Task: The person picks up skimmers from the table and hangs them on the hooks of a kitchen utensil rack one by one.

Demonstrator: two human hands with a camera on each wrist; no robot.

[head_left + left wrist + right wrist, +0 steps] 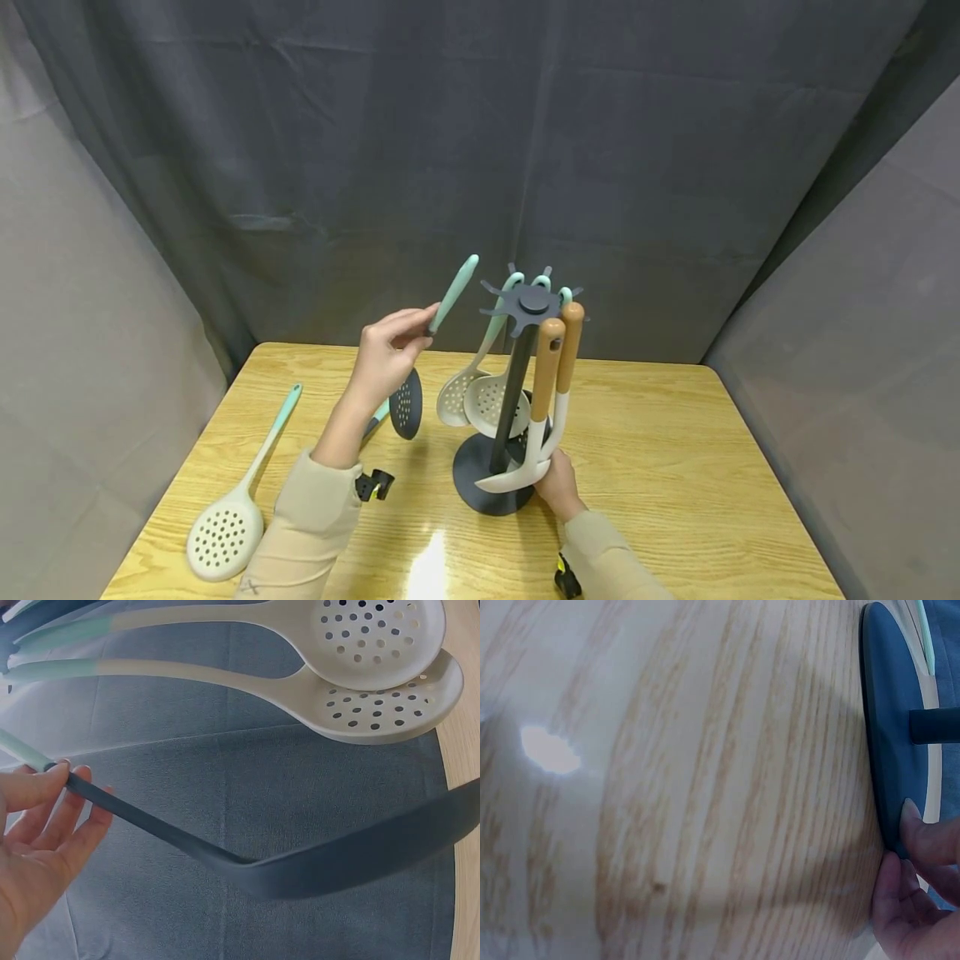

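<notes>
My left hand [386, 354] pinches a dark slotted skimmer [406, 406] between thumb and fingers, just where its mint handle meets the dark shaft. The handle tilts up to the right, and the perforated head hangs below the hand. In the left wrist view the skimmer [300, 874] shows side-on, left of the rack's utensils. My right hand [922, 900] holds the edge of the utensil rack's round base [896, 720], thumb on top and fingers at the rim. On the rack's hooked top [534, 302] hang pale perforated skimmers [491, 404] with mint handles and two wooden-handled white utensils [546, 375].
On the table's left lies a cream slotted skimmer [225, 533] with a mint handle. Another mint-and-dark utensil [377, 417] lies partly hidden behind my left wrist. Dark curtains [420, 167] hang behind the wooden table [660, 450], with grey cloth at both sides.
</notes>
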